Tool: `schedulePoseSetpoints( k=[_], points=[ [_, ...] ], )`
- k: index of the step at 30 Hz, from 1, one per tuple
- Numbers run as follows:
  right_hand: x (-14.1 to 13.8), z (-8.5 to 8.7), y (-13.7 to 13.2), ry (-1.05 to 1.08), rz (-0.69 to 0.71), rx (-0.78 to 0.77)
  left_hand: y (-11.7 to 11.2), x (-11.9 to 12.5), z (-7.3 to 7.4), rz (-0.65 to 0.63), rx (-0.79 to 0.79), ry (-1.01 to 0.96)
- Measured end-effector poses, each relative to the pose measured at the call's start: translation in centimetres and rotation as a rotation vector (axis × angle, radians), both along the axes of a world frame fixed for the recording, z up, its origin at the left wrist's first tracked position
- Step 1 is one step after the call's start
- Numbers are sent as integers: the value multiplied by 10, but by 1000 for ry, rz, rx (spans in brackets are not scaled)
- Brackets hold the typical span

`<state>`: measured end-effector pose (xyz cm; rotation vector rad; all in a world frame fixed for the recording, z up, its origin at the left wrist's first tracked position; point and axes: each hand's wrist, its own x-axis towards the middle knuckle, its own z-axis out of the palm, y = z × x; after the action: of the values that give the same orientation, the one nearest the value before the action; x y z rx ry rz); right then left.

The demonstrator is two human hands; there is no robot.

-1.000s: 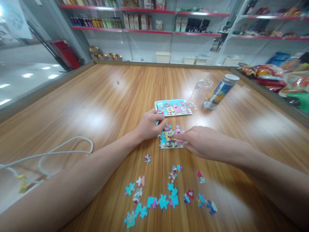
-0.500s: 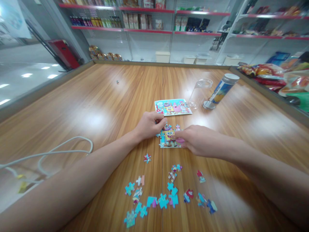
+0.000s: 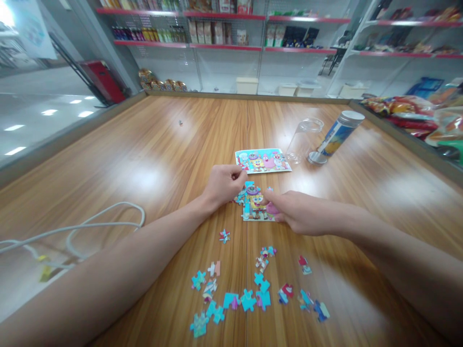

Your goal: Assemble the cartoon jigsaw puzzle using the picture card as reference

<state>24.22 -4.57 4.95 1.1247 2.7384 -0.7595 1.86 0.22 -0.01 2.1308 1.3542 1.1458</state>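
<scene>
A partly joined cartoon jigsaw puzzle point(image 3: 254, 212) lies flat on the wooden table, a yellow square character at its middle. My right hand point(image 3: 300, 211) grips its right side, thumb on top, covering that part. At the upper left of the puzzle is my left hand point(image 3: 224, 184), its fingers curled closed; whatever they may hold is hidden. A light-blue puzzle piece point(image 3: 249, 184) shows at the top edge beside those fingertips. Just behind lies a printed picture card point(image 3: 264, 161) with the same characters. One loose red and blue piece point(image 3: 224, 235) rests in front of the puzzle.
Several loose pieces point(image 3: 248, 300) are spread nearer to me. Toward the right stand a clear plastic jar point(image 3: 304, 140) and a tilted-looking blue canister point(image 3: 342, 132), a metal lid point(image 3: 317, 157) by its base. A white cable point(image 3: 104, 225) loops at left. Stocked shelves point(image 3: 224, 46) line the back.
My left hand has drawn back slightly from the puzzle's top, and a light-blue piece there now shows more fully. My right hand keeps its place on the puzzle. The view has shifted slightly.
</scene>
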Motion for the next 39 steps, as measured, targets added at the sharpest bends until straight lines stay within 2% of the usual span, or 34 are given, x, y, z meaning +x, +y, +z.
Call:
schedulePoseSetpoints(
  k=[39],
  points=[
    [2, 1, 1, 8, 17, -36, 1, 0, 0, 8, -12, 5]
  ],
)
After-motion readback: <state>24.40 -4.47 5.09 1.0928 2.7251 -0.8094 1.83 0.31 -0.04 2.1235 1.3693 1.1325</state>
